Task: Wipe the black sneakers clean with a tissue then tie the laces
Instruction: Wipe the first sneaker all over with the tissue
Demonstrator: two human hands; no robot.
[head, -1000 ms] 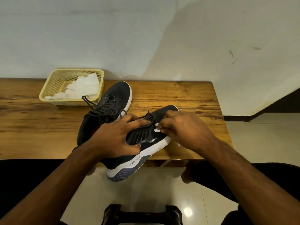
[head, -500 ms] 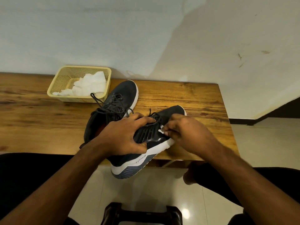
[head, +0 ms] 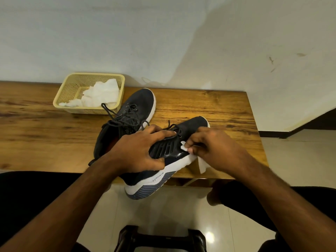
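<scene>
The left hand [head: 140, 153] grips the black white-soled sneaker [head: 169, 155] tilted over the near edge of the wooden tabletop [head: 209, 108]. The right hand [head: 214, 148] pinches a white tissue [head: 202, 163] against the shoe's side. The second black sneaker [head: 134, 110] lies farther left, laces loose, beside a yellow plastic basket [head: 67, 93] holding white tissues [head: 101, 95].

Table [head: 209, 106] was grained wood, satin sheen. Basket [head: 61, 95] perforated plastic. Sneaker [head: 169, 148] had matt knit toe, glossy side panel. Tissue [head: 203, 165] soft paper. Floor [head: 181, 211] glossy tile.
</scene>
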